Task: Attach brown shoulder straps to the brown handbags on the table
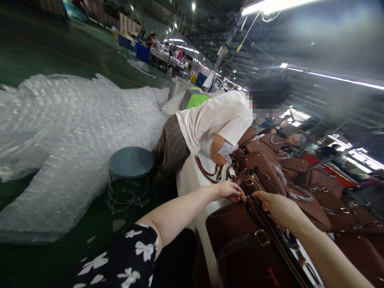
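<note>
A brown handbag [237, 236] with gold-coloured buckles lies on the white table in front of me. At its far top corner, my left hand [230, 191] is closed in a pinch on a small metal clasp [244, 197]. Just to the right, my right hand [274, 202] grips the bag's top edge near the zip opening, thumb on the near side and other fingers partly hidden. The two hands are close together, apart by a short gap. Beyond them lie loose brown straps [207, 170] on the table.
A co-worker in a white shirt [216, 114] leans over the table ahead, one hand among the straps. Many brown bags [318, 204] are piled on the right. A round stool [131, 162] and a large heap of bubble wrap [81, 140] stand to the left.
</note>
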A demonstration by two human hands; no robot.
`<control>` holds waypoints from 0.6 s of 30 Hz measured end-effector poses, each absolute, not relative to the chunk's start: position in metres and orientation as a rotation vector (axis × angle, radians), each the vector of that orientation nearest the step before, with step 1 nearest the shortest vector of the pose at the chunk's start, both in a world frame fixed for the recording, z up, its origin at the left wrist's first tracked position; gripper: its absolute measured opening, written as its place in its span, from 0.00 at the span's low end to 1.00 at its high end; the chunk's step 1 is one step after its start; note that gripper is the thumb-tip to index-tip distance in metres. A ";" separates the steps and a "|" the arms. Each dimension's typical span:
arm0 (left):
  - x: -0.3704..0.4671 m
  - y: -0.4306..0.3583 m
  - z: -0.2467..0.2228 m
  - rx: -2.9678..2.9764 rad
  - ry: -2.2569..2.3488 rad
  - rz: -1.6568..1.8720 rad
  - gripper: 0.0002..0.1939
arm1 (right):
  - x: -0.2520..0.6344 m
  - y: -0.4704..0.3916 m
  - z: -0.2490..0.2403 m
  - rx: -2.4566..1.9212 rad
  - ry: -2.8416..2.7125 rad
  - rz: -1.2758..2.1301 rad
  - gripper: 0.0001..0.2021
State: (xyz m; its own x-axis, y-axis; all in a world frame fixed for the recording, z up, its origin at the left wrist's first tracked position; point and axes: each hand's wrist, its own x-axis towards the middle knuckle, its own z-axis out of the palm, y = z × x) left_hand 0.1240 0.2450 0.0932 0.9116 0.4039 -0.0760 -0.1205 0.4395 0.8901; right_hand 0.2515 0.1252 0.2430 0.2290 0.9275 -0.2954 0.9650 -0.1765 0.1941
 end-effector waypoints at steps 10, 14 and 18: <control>0.126 0.246 0.091 1.065 0.289 0.325 0.03 | 0.256 0.125 0.263 2.154 1.645 0.016 0.24; 0.126 0.247 0.091 1.072 0.299 0.326 0.02 | 0.260 0.123 0.257 2.170 1.653 -0.043 0.25; 0.126 0.247 0.093 1.091 0.284 0.309 0.04 | 0.263 0.123 0.249 2.178 1.744 -0.122 0.24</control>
State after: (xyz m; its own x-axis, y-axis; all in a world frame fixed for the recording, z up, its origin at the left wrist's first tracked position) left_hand 0.1259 0.2470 0.0933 0.9216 0.3812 -0.0734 -0.1053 0.4274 0.8979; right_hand 0.2630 0.1234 0.2493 0.2401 0.9297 -0.2792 0.9596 -0.1837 0.2133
